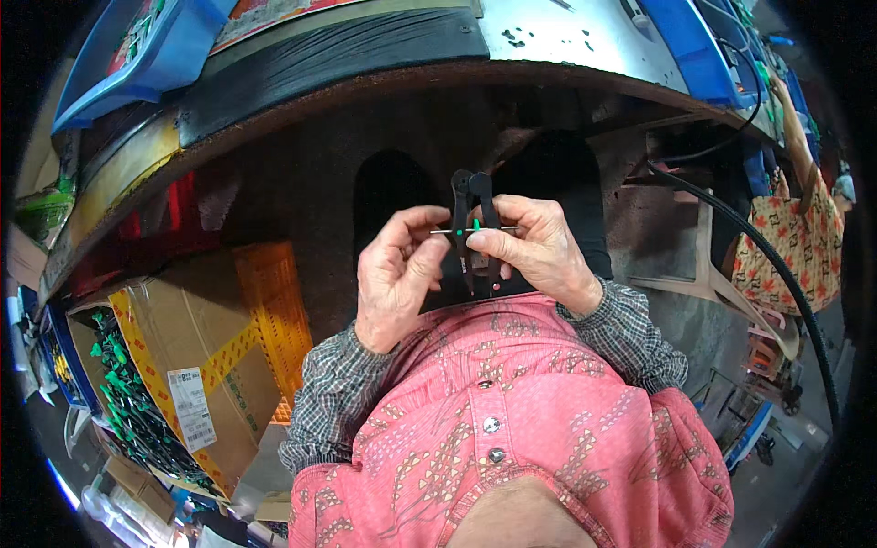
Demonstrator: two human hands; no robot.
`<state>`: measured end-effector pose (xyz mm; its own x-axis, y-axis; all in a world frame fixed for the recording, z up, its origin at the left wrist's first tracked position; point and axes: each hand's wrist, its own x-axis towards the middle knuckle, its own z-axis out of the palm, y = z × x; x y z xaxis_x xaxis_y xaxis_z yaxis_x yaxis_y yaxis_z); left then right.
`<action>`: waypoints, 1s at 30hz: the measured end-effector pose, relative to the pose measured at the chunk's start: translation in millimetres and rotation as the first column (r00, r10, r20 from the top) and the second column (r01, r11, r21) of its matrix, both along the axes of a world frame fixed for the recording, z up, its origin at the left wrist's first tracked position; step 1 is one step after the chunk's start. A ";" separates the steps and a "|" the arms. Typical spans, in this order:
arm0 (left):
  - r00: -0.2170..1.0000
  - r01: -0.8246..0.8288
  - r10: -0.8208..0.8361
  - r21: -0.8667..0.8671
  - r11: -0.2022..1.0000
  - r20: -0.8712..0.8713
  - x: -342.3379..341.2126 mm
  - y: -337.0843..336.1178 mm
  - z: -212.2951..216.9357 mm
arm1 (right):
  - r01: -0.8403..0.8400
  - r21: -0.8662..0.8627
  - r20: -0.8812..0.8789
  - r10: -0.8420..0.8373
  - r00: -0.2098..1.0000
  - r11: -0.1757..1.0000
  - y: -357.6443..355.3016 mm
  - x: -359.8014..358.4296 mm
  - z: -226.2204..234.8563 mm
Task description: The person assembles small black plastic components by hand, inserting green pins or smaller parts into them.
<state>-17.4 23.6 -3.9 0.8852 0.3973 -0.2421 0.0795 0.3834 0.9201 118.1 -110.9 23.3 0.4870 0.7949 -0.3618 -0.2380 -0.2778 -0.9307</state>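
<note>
- The workbench arches over the top of your view, its dark rounded edge well above your hands, with blue trays resting on it at the left and right.
- Your pink patterned shirt fills the lower middle, and checked sleeves cover both forearms.
- A cardboard box with yellow tape sits low at your left, beside an orange crate; a heap of small green and black parts lies just left of the box.
- A thick black cable curves down the right side, near another person in a flowered garment.
- Your left hand is raised before your chest, thumb and forefinger pinched on the left end of a thin metal pin.
- Your right hand is curled around a black clip-like part, fingers closed on it, fingertips nearly meeting those of the left hand.
- The thin metal pin runs level across the black part, between both hands, with a small green piece on it.
</note>
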 end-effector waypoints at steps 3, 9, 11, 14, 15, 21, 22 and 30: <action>1.000 -0.017 0.017 0.039 0.999 0.021 9.0 10.6 6.5 | -0.016 -0.016 -0.006 0.015 1.000 1.000 1.2 -4.4 3.4; 0.997 -0.005 -0.002 0.098 0.995 0.076 23.7 10.5 8.0 | -0.077 -0.053 0.095 0.082 0.992 0.996 0.7 -5.4 4.5; 0.997 -0.011 0.003 0.104 0.994 0.074 24.2 8.9 8.7 | -0.086 -0.064 0.111 0.092 0.990 0.994 0.3 -5.2 4.4; 0.998 -0.010 0.001 0.129 0.992 0.068 24.4 8.5 7.8 | -0.108 -0.075 0.159 0.119 0.980 0.991 0.0 -3.1 3.0; 0.998 -0.008 -0.002 0.148 0.989 0.063 24.3 8.7 7.9 | -0.125 -0.076 0.192 0.138 0.972 0.989 0.2 -2.1 2.9; 0.999 0.031 -0.033 0.071 0.997 0.029 28.2 11.8 6.3 | -0.063 -0.030 0.170 0.067 0.983 0.998 -0.5 -4.2 -2.1; 0.999 0.030 -0.032 0.070 0.997 0.030 28.0 11.3 5.2 | -0.063 -0.031 0.170 0.067 0.983 0.998 -0.9 -3.9 -3.3; 0.999 0.016 -0.020 0.117 0.993 0.032 23.8 10.3 2.9 | -0.133 -0.049 0.227 0.141 0.964 0.990 0.5 -3.4 -3.9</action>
